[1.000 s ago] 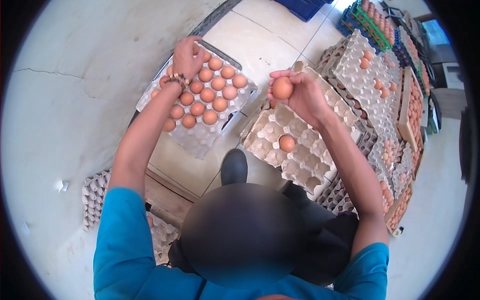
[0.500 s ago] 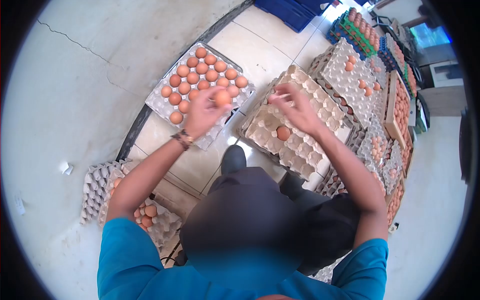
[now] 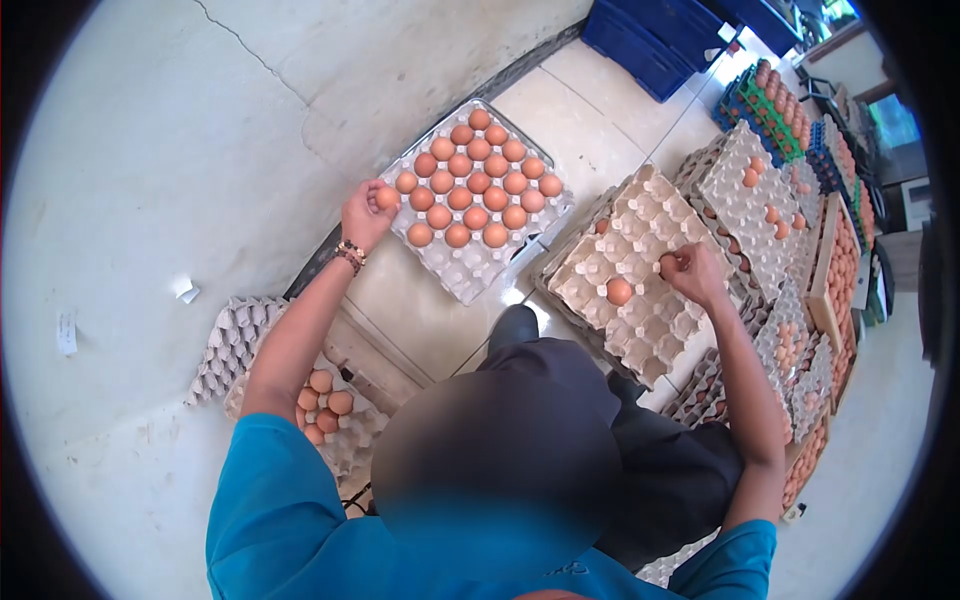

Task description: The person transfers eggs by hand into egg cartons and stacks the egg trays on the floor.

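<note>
- There's your left hand (image 3: 366, 216), out at the left edge of the left tray (image 3: 458, 276), its fingers closed around a light brown egg (image 3: 386, 197), gripping it by the sides.
- That egg sits right beside the outermost eggs of the left tray, close to its left corner.
- Look at the left tray itself: brown eggs stand in rows over its far and middle parts, and grey cardboard shows along the near side.
- Over on the right, your right hand (image 3: 698, 272) reaches onto the right tray (image 3: 650, 212), fingers pinched on a darker egg (image 3: 667, 266); they hide much of it, so whether it is seated or lifted, I cannot tell.
- Just left of those fingers, and a little nearer to you, a single egg (image 3: 619, 291) rests in a pocket of the right tray.
- The right tray tops a stack, and your boot (image 3: 513, 327) is planted on the tiled floor (image 3: 590, 118) between the two trays, on the near side.
- Down by your left arm, a carton (image 3: 362, 440) carries a loose cluster of eggs (image 3: 327, 421).
- Far right, a taller carton stack (image 3: 722, 168) has a few eggs on top, with green plastic trays (image 3: 768, 117) beyond it and a wooden crate (image 3: 838, 262) full of eggs beside it.
- And at the far side, blue crates (image 3: 640, 45) stand near the wall.
</note>
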Available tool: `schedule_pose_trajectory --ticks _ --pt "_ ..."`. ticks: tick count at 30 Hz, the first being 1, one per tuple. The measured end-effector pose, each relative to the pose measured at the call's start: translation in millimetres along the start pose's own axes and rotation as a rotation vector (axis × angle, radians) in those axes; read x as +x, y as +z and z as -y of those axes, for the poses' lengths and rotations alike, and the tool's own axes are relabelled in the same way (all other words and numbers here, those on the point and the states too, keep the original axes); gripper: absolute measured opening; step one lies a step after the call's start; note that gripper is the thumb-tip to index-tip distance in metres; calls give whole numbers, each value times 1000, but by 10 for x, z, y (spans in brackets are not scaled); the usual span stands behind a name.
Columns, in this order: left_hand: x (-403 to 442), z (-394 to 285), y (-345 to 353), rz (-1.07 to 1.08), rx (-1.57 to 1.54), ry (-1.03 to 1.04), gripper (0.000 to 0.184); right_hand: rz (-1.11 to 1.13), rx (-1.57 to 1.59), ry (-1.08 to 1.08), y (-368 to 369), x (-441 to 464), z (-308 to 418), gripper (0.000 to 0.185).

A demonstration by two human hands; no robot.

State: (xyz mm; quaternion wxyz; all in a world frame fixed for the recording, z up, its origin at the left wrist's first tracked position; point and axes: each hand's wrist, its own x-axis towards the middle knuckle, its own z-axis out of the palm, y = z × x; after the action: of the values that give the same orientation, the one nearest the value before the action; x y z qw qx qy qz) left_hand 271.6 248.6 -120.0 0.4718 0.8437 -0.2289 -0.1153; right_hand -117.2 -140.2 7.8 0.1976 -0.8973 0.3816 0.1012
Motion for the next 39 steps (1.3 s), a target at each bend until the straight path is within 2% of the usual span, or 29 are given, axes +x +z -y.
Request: schedule_pose_trajectory --ticks 5,8,10,12,14,17,19,20,21,23,25,26,28,29,30,32,33,36,37,39 --pt "70 224 94 -133 349 154 43 -85 -102 -58 78 -138 -45 29" --pt "72 229 105 -93 383 159 39 -96 -84 -75 46 -222 88 30" --pt "144 430 176 -55 305 47 35 -97 -107 -95 89 -147 -56 33" --pt "185 385 137 44 391 -29 38 6 -97 1 33 -32 -185 41" --pt "58 42 152 -216 561 396 38 45 117 -34 -122 -65 -316 42" --pt "-337 -1245 293 -90 166 531 41 182 697 45 -303 -181 -202 39" --pt "-600 -1802 499 275 -142 546 46 253 863 -25 -326 -247 30 36" --pt "-717 -2094 596 381 -190 612 50 293 946 -68 -335 -264 169 34" --pt "-820 -2349 699 485 -236 678 53 354 922 -49 -353 -265 308 35" --pt "-968 -2693 913 549 -339 624 58 401 923 -142 -343 -261 565 34" --pt "-929 -2656 1176 650 -351 617 58 357 925 -281 -242 -216 727 33" --pt "-916 -2611 1311 707 -362 614 59 351 919 -270 -212 -210 734 32" --pt "-924 -2584 1313 720 -410 458 48 347 917 -245 -223 -271 799 31" --pt "-908 -2486 1301 733 -476 363 46 380 1006 -129 -236 -309 797 34" --pt "-884 -2367 1276 744 -538 266 44 309 797 -177 -160 -316 719 35" --pt "-774 -2036 1118 849 -802 -130 45 171 379 -278 42 -297 527 36" --pt "-729 -1886 1036 877 -927 -335 45 211 245 -229 129 -351 515 40" --pt "-700 -1581 821 862 -1263 -645 58 56 -92 -229 388 -539 576 41" --pt "-702 -1541 734 861 -1355 -703 59 71 -118 -208 449 -504 582 42" --pt "-712 -1461 593 856 -1420 -681 58 70 -162 -253 478 -471 581 43"
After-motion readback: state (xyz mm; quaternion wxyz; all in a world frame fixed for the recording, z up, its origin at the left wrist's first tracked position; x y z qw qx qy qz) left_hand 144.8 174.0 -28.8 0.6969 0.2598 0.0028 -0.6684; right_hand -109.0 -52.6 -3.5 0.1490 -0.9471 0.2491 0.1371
